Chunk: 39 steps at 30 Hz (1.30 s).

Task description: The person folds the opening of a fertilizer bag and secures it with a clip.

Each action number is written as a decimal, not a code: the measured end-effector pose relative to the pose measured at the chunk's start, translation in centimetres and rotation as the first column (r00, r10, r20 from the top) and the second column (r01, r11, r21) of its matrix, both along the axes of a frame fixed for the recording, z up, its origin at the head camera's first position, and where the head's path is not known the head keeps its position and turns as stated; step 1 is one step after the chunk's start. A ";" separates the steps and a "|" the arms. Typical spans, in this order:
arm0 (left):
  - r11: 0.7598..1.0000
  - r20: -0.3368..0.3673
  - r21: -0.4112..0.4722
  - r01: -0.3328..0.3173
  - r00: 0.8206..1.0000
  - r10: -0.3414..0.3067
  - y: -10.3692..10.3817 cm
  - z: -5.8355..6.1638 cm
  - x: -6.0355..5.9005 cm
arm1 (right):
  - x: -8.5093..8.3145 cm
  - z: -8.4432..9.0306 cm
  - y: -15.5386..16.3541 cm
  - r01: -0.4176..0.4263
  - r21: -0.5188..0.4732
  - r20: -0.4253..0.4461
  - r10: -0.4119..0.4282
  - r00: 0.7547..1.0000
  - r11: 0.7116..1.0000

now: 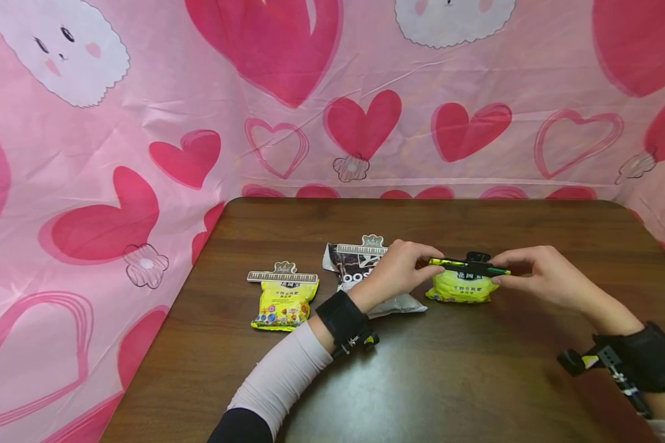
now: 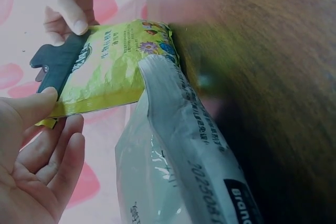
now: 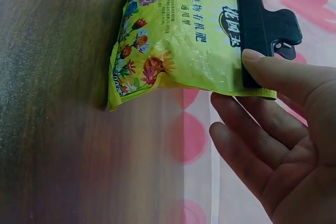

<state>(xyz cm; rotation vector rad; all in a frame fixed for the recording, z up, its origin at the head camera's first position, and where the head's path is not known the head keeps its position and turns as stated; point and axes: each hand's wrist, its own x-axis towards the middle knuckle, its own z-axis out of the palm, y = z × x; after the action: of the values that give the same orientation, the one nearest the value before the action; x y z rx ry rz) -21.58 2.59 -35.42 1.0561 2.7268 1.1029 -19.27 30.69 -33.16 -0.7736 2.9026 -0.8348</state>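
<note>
Both hands (image 1: 401, 267) on clipped yellow bag (image 1: 459, 285)

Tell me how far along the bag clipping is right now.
Looks about two thirds done. The yellow bag on the left and the dark bag each carry a pale clip across the top. In hand: the second yellow bag, with a black clip across its top edge, left hand and right hand pinching either end. Whether that clip is fully seated I cannot tell.
</note>
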 end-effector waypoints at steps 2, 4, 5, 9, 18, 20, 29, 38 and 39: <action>1.000 -0.004 -0.004 0.000 1.000 0.000 0.0 0.0 0.0 | 0.1 -0.1 0.1 0.000 -0.005 0.002 0.000 1.000 1.000; 1.000 -0.003 -0.010 0.002 1.000 -0.003 0.1 0.0 0.0 | 0.1 -0.2 0.2 -0.002 -0.010 -0.003 0.002 1.000 1.000; 1.000 -0.003 -0.016 0.003 1.000 -0.003 0.1 0.0 0.0 | 0.1 -0.2 0.2 -0.003 -0.013 -0.005 0.003 1.000 1.000; 0.999 0.008 -0.036 0.012 1.000 -0.011 0.3 0.2 0.1 | 0.0 -0.2 0.5 -0.011 -0.019 -0.014 0.011 1.000 1.000; 0.995 0.047 -0.099 0.020 0.999 -0.015 1.6 0.4 0.0 | -0.1 -0.5 1.7 0.024 0.009 0.043 -0.024 0.999 1.000; 0.994 0.046 -0.109 0.013 0.999 -0.008 2.0 0.4 -0.1 | -0.2 -0.7 2.1 0.047 0.003 0.079 -0.047 0.996 0.999; 0.995 0.178 -0.085 -0.061 0.981 0.076 3.2 -0.1 -0.8 | -0.9 -1.6 2.9 0.100 -0.033 0.147 -0.095 0.985 0.994; 0.979 0.308 -0.062 -0.194 0.929 0.204 4.4 -0.5 -1.7 | -1.7 -2.8 3.1 0.148 -0.029 0.221 -0.138 0.965 0.989; 0.976 0.310 -0.068 -0.206 0.926 0.217 4.5 -0.6 -1.8 | -1.8 -2.9 3.1 0.154 -0.025 0.224 -0.145 0.964 0.988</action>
<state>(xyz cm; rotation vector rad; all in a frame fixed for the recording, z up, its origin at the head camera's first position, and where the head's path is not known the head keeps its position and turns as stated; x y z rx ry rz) -23.41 7.10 -36.01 0.5305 2.6290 1.1311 -21.03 33.78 -36.04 -0.4338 2.7766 -0.9318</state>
